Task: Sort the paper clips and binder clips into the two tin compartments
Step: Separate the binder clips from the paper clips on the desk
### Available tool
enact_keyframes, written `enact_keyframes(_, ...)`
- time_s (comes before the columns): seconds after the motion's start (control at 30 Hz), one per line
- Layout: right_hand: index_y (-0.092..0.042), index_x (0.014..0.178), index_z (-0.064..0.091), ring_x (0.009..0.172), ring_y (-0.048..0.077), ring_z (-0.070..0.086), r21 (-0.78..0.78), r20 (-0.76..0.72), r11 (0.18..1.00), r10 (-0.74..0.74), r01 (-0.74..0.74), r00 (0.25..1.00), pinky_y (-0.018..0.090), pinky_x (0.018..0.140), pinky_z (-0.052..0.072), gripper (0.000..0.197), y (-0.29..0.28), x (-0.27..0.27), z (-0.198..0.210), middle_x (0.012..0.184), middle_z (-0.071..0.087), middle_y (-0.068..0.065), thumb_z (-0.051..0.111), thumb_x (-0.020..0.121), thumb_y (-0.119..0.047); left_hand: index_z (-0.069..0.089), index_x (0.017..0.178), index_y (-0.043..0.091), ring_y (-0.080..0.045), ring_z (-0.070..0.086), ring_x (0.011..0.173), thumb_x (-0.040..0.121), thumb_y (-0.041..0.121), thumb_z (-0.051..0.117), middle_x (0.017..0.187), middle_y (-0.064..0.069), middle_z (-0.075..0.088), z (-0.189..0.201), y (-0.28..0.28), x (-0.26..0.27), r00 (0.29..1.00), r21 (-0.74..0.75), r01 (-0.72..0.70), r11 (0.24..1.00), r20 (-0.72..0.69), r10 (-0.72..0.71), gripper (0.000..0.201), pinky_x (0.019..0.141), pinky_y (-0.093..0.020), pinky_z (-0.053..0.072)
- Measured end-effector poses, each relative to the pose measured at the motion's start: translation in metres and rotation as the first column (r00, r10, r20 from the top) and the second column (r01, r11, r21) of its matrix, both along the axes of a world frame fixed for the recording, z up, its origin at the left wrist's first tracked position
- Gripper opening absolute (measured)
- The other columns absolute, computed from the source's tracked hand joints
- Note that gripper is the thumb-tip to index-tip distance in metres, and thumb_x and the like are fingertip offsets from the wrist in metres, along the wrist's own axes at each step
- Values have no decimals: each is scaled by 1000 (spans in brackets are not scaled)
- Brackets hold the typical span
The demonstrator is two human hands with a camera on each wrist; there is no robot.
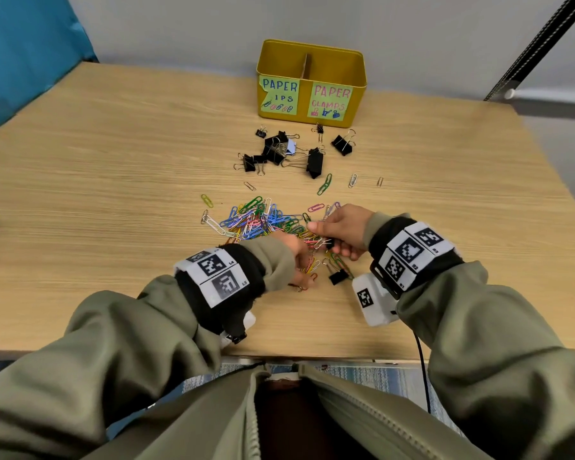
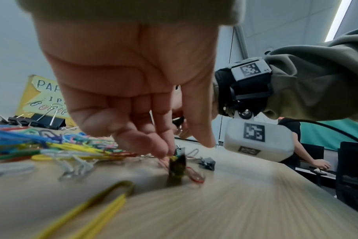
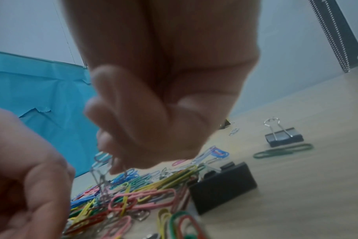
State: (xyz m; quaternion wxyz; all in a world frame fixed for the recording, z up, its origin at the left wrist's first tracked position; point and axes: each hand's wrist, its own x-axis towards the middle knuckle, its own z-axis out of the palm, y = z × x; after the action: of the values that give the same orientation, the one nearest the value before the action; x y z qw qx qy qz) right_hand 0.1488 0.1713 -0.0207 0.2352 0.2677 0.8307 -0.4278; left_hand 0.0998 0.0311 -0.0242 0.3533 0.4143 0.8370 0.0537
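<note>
A yellow tin (image 1: 304,102) with a divider stands at the back, labelled for paper clips on the left and paper clamps on the right. Black binder clips (image 1: 279,151) lie grouped in front of it. A pile of coloured paper clips (image 1: 259,220) fills the table's middle. My left hand (image 1: 299,260) reaches down at the pile's near edge, its fingertips (image 2: 164,150) pinching yellow and red paper clips beside a small dark clip. My right hand (image 1: 336,234) is curled just above the pile, holding tangled silver paper clips (image 3: 101,168) that dangle. A small binder clip (image 1: 338,277) lies by my right wrist.
Loose paper clips lie apart on the right: a green one (image 1: 324,184) and two silver ones (image 1: 352,180). A blue partition (image 1: 24,61) stands at the left. The table's front edge (image 1: 312,358) is close to my body. Another person (image 2: 296,137) sits far behind.
</note>
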Motion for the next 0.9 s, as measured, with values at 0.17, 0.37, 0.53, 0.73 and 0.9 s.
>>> enact_keyframes(0.17, -12, 67, 56, 27, 3, 46, -147, 4, 989, 23, -22, 1000, 14, 32, 42, 30, 0, -2, 3, 44, 51, -2, 53, 94, -26, 51, 118, 9, -24, 57, 95, 83, 30, 67, 94, -5, 54, -1, 3, -5, 989, 120, -143, 982, -3, 145, 44, 78, -26, 40)
enact_keyframes(0.37, -6, 68, 59, 31, 2, 53, -263, -2, 964, 44, -43, 999, 13, 34, 47, 17, 2, -1, 8, 40, 57, -3, 64, 85, -4, 62, 114, 9, -24, 58, 97, 89, 30, 59, 101, -12, 62, 4, 7, -14, 989, 92, -117, 989, -83, 125, 33, 86, -25, 44)
enact_keyframes(0.53, -10, 68, 60, 32, 2, 51, -106, 55, 991, 92, -86, 994, 13, 34, 44, 18, 9, 5, 6, 40, 58, -4, 72, 78, -3, 64, 112, 10, -21, 54, 91, 88, 26, 60, 108, -8, 65, 7, -3, -34, 970, 53, -201, 978, -126, 207, 28, 83, -24, 44)
enact_keyframes(0.73, -24, 66, 60, 54, 1, 47, 99, 141, 957, 258, -273, 956, 7, 35, 36, 23, 1, 9, 11, 54, 58, -13, 76, 74, -9, 50, 125, 17, -24, 50, 108, 83, 14, 66, 113, -6, 47, 15, -13, -35, 979, 79, -103, 992, -168, 115, 45, 82, -28, 38)
enact_keyframes(0.9, -25, 67, 55, 56, 12, 51, 204, 201, 936, 246, -286, 948, 22, 51, 48, 26, -4, 14, 5, 63, 53, -5, 73, 76, -8, 61, 116, 12, -14, 50, 90, 86, 19, 61, 92, 0, 55, 15, -12, -11, 979, -157, 185, 970, -59, -196, 30, 86, -25, 45)
